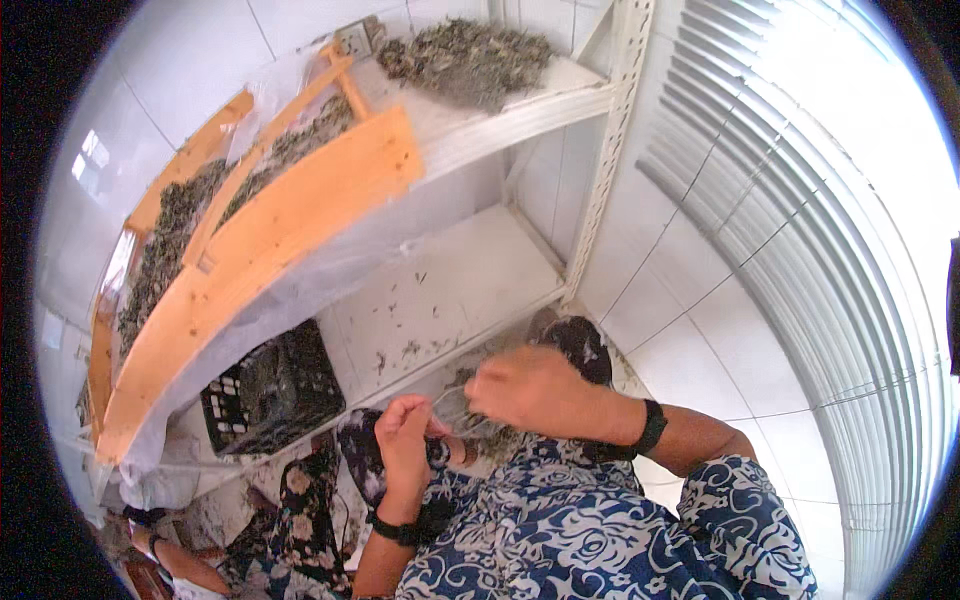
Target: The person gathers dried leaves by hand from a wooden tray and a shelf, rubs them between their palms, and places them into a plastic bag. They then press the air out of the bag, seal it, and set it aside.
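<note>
My left hand (402,445) is raised at the lower middle, thumb and fingertips pinched together. Just to its right, my right hand (535,393) is curled closed, slightly smeared by motion. A thin pale strand (447,392) runs between the two hands, and both sets of fingers seem to hold it. Its exact kind is too fine to make out. Dark bands circle both wrists. Below the hands, a patch of dried leafy bits (492,445) shows between my knees, partly hidden by the right hand.
A wooden-framed tray (270,255) of dried leaves rests on the upper shelf, beside a leaf heap (470,60). Scattered bits lie on the lower shelf (450,270), near a black crate (275,390). Another person's arm (190,568) shows lower left. A ribbed shutter (800,220) stands right.
</note>
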